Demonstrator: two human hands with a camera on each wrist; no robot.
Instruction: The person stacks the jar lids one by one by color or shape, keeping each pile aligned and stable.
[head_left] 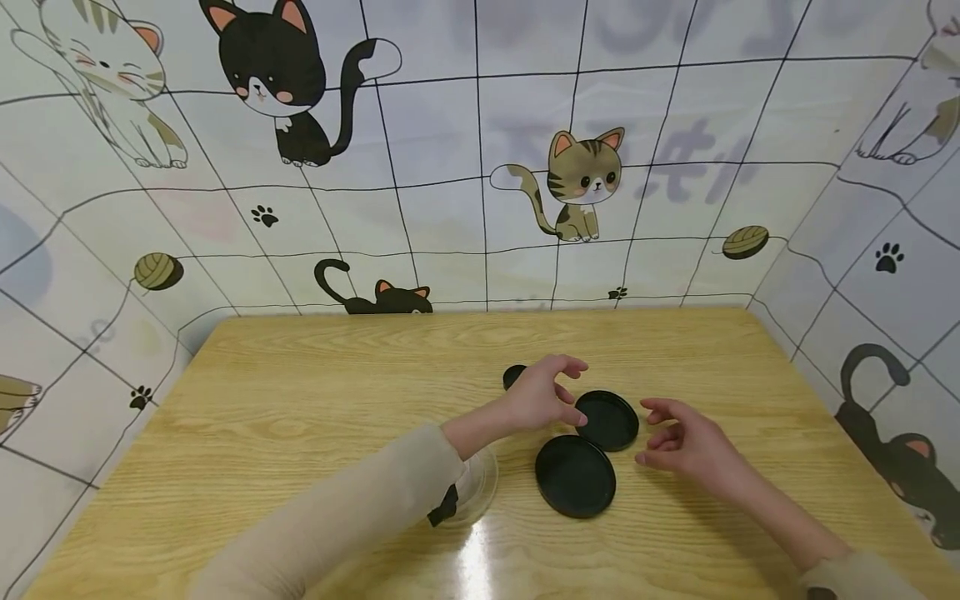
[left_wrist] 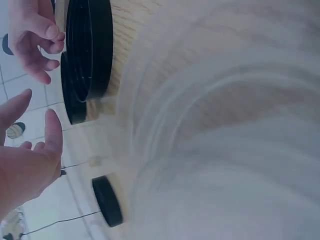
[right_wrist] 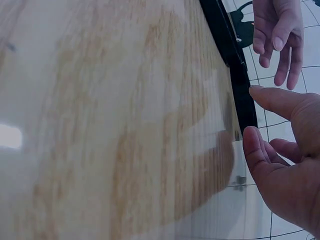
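Two round, shallow black lids with raised rims lie side by side on the wooden table in the head view: a farther lid (head_left: pixel 607 421) and a nearer, slightly bigger lid (head_left: pixel 575 477). My left hand (head_left: pixel 538 393) is over the left side of the farther lid, fingers loosely bent, the thumb tip right at its rim. Just right of the same lid, my right hand (head_left: pixel 688 444) hovers with fingers apart and nothing between them. The left wrist view shows the left hand (left_wrist: pixel 35 155) likewise holding nothing. Behind the left hand, a small black cap (head_left: pixel 514 376) is partly hidden.
Under my left forearm stands a clear round container (head_left: pixel 483 492), partly hidden by the sleeve, with a black piece (head_left: pixel 445 507) at its side. The wooden table (head_left: pixel 315 375) is bounded by cat-print cloth walls (head_left: pixel 435 200) at the back and both sides.
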